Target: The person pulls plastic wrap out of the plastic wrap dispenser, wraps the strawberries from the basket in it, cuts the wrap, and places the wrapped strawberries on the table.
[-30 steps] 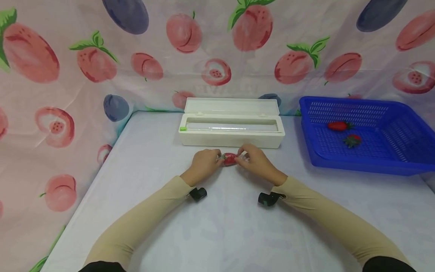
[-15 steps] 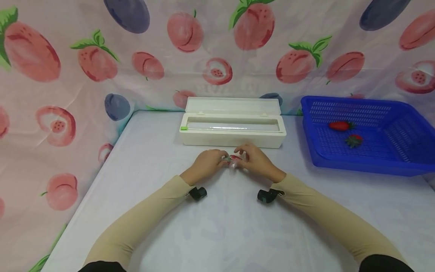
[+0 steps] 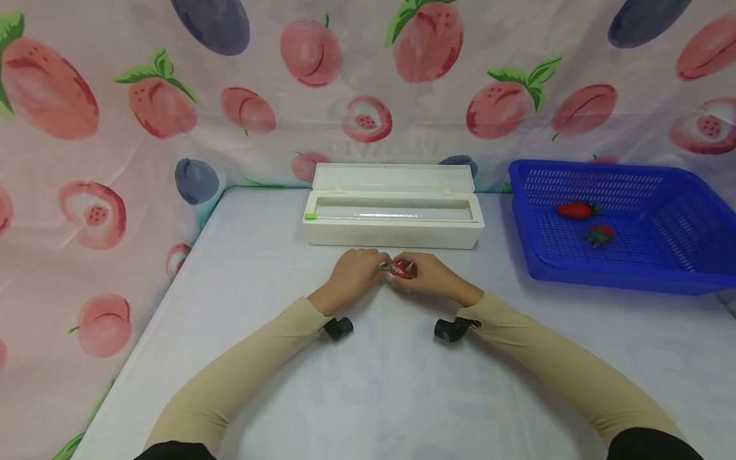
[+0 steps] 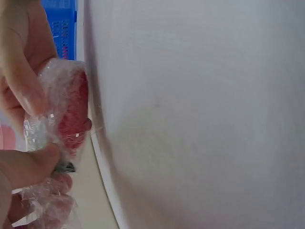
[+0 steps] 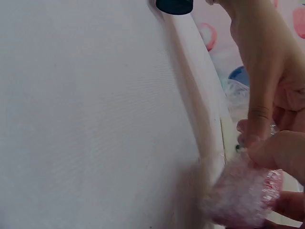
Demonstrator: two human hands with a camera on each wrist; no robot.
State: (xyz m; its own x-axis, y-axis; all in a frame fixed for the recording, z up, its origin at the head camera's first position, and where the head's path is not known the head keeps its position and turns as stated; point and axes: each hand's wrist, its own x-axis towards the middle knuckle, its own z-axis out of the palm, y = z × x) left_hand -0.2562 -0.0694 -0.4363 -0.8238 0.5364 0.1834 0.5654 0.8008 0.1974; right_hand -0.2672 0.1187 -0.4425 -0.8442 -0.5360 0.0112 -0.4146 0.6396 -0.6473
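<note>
Between the two hands is a red strawberry (image 3: 402, 270) wrapped in clear plastic film, its green leaf end toward the left hand. My left hand (image 3: 358, 271) pinches the bunched film (image 4: 45, 198) at the leaf end with thumb and fingers. The right hand (image 3: 430, 276) grips the strawberry's body from the other side, thumb in front and fingers behind. In the left wrist view the crinkled film covers the strawberry (image 4: 74, 114), and a dark green bit shows by the thumb. The right wrist view shows the wrapped strawberry (image 5: 243, 193) under the right thumb.
Behind the hands stands a white cling film box (image 3: 397, 234), lid raised, with a roll inside and a green tab at its left. To the right is a blue basket (image 3: 615, 281) holding two strawberries (image 3: 575, 211). A white cloth (image 3: 368, 383) covers the table; a fruit-print curtain hangs behind.
The hands have come closer together. The strawberry has been turned, and the right hand has shifted from pinching the film at its end to gripping the wrapped body.
</note>
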